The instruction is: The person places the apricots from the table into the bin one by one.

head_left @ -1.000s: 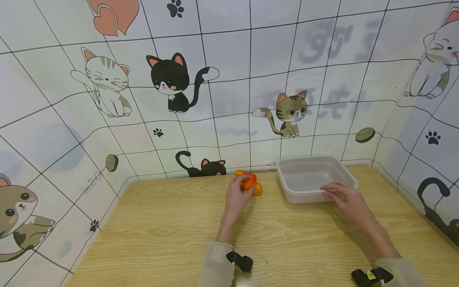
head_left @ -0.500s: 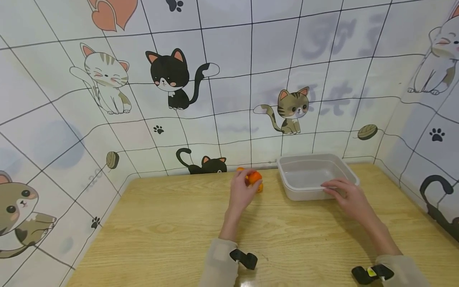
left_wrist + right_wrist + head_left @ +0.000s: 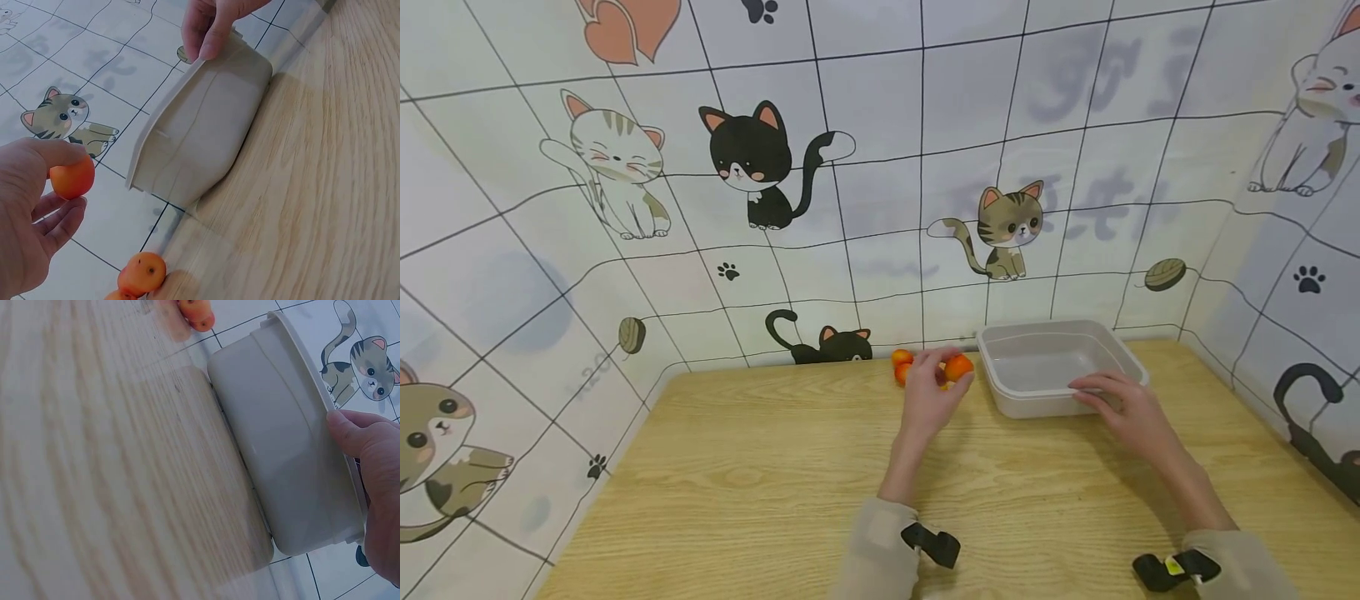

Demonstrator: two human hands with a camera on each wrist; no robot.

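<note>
Left hand (image 3: pixel 928 392) pinches one small orange-red fruit (image 3: pixel 72 177) between thumb and fingers; the fingertip grip presumably suits something this small and round. Left wrist view shows it apart from the remaining fruits (image 3: pixel 145 272), which cluster on the wooden table (image 3: pixel 760 467) near the cat-patterned wall (image 3: pixel 880 208), partly hidden behind the hand. Right hand (image 3: pixel 1123 408) grips the near rim of the grey plastic bin (image 3: pixel 1037 407), thumb outside — likely to steady it, since it looks light. Bin stands upright, mouth up, just to the right of the held fruit: a short reach, by my reading. Near part of its floor — hidden by the front wall.
</note>
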